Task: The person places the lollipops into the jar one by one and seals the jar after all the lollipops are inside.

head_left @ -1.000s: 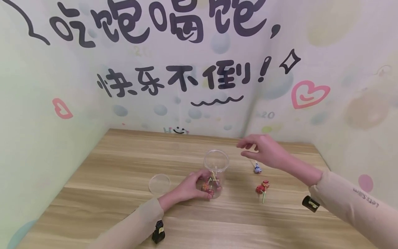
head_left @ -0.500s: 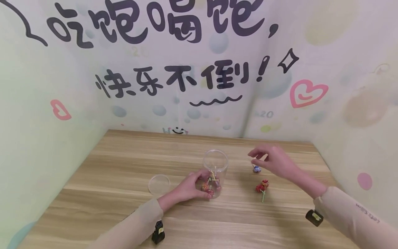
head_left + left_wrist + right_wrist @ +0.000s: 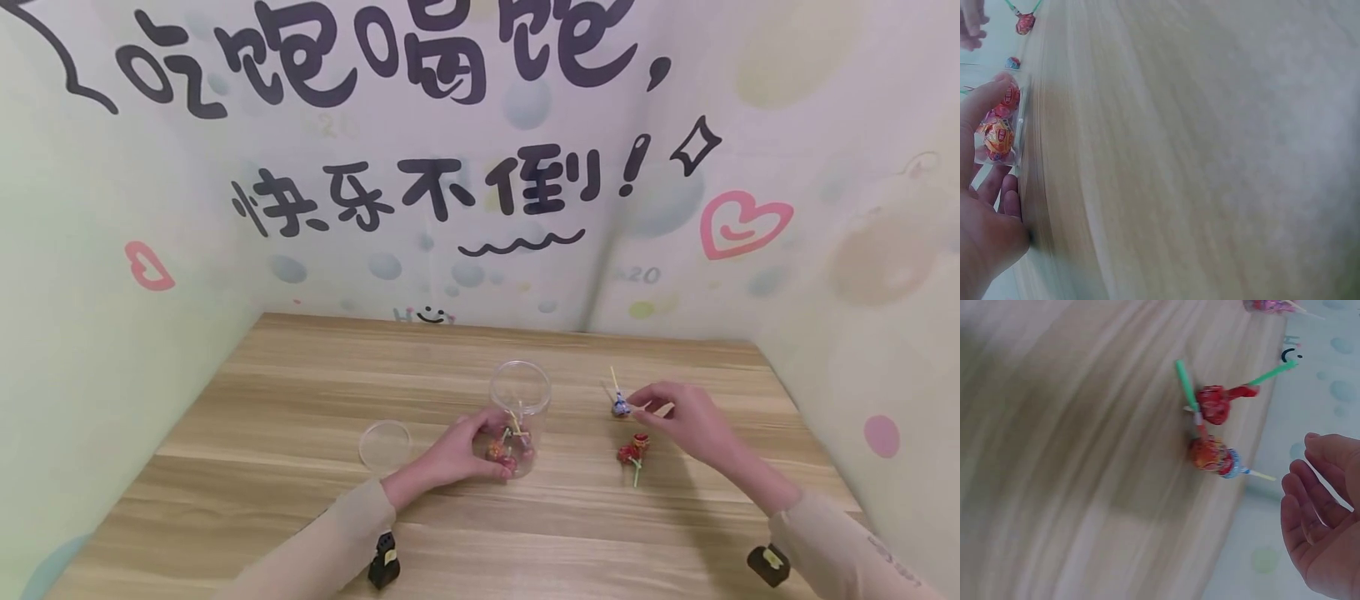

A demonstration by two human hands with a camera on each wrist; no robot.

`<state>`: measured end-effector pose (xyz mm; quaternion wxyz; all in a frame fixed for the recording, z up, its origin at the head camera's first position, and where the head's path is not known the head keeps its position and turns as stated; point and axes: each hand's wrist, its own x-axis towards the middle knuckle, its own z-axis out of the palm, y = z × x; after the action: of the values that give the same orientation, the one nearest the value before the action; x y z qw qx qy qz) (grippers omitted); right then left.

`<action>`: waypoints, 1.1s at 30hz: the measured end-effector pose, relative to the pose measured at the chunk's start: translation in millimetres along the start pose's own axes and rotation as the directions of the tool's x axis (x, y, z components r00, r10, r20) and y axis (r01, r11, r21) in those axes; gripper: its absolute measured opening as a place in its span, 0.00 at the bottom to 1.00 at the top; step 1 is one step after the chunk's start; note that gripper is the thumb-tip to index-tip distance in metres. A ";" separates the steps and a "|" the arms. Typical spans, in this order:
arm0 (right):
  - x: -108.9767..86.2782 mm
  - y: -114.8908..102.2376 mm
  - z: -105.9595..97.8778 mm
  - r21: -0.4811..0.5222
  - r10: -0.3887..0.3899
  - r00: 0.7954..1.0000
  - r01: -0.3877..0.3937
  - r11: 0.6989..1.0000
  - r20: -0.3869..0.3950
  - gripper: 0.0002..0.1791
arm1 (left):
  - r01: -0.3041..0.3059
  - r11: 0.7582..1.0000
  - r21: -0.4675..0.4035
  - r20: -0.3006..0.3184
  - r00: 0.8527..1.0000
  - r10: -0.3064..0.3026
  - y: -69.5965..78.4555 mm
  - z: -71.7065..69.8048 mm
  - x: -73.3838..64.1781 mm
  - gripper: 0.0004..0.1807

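My left hand [image 3: 455,451] holds a clear plastic jar [image 3: 534,417] around its side, fingers behind and thumb in front. Several wrapped lollipops lie at the jar's bottom, an orange-yellow lollipop [image 3: 997,136] among them. My right hand [image 3: 693,421] has its fingertips close to the right of a blue-wrapped lollipop [image 3: 620,407], whose pale stick points up. In the right wrist view the fingers are loosely bent with nothing between them. Closer to the front lie two red-wrapped lollipops with green sticks, a plain red lollipop [image 3: 1214,405] and an orange-red lollipop [image 3: 1205,454].
A clear round lid [image 3: 385,445] lies on the wooden table [image 3: 300,367], left of the jar. White walls with black lettering and bubble prints rise behind and beside the table. A black wrist device [image 3: 768,565] sits under each sleeve.
My right hand has moved right and down from beside the jar's rim, passing over the blue lollipop's stick to its right side. My left hand keeps its grip on the jar.
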<state>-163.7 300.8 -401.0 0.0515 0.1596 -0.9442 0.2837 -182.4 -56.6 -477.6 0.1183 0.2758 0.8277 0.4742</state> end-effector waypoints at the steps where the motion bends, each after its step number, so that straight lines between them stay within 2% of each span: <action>1: -2.5 2.8 2.2 -0.006 0.011 1.000 -0.011 1.000 -0.003 0.08 | 0.001 1.000 0.001 -0.001 1.000 -0.001 0.2 0.1 -0.1 0.40; 9: -18.8 19.0 16.9 -0.010 0.074 0.997 -0.074 0.997 0.004 0.13 | -0.007 1.000 0.012 -0.001 1.000 0.007 -1.2 1.4 0.7 0.40; 15: -26.1 22.9 23.6 -0.041 0.077 0.997 -0.077 0.996 -0.013 0.17 | 0.001 1.000 0.013 0.002 1.000 -0.001 -1.6 1.7 1.7 0.41; 21: -29.3 23.7 29.3 -0.102 0.081 0.996 -0.083 0.991 -0.021 0.17 | 0.009 1.000 0.014 0.001 1.000 -0.009 -0.2 1.6 2.4 0.42; 27: -29.7 24.4 31.5 -0.120 0.091 0.995 -0.094 0.988 -0.029 0.13 | 0.018 0.999 0.028 -0.007 1.000 -0.018 1.1 1.7 1.5 0.45; 33: -28.9 28.5 34.1 -0.128 0.106 0.994 -0.106 0.986 -0.009 0.13 | 0.014 1.000 0.012 -0.006 1.000 -0.014 2.0 1.5 0.8 0.44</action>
<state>-146.0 312.3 -449.7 0.0477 0.1052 -0.9675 0.2251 -181.7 -54.3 -476.6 0.1176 0.2695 0.8327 0.4693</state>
